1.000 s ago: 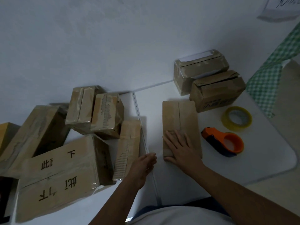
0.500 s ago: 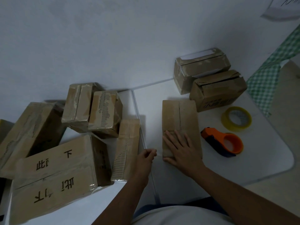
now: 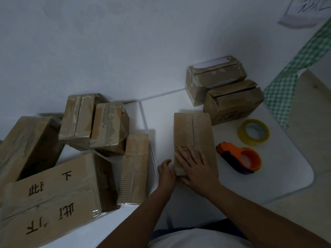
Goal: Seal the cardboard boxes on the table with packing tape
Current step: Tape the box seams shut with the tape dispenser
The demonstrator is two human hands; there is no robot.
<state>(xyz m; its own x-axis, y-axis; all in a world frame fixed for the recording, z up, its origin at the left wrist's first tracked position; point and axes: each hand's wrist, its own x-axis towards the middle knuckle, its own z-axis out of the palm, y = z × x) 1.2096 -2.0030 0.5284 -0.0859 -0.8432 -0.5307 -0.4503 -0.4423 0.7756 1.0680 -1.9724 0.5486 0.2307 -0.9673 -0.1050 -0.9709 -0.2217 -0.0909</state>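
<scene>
Right hand [image 3: 194,168] lies flat, fingers straight and spread, on the near end of the flat brown cardboard box [image 3: 194,138] standing on the white table [image 3: 286,176]; it presses and grips nothing. Left hand [image 3: 166,171] sits at the box's near left corner, fingers loosely curled against the side; whether it pinches anything I cannot tell. The flap seam down the box top looks open along its far part, with no clear tape visible there.

Judgement: step in hand is holding the flaps shut before taping; this box is not yet sealed.

Just right of the box lies the orange tape dispenser [image 3: 240,159], untouched. Beyond it, the loose yellowish roll of packing tape [image 3: 253,132]. Farther back, two small brown cardboard boxes [image 3: 232,102], flaps partly lifted.

Next move, judged: one hand keeps pressing while the other takes the dispenser and runs tape along the seam.
</scene>
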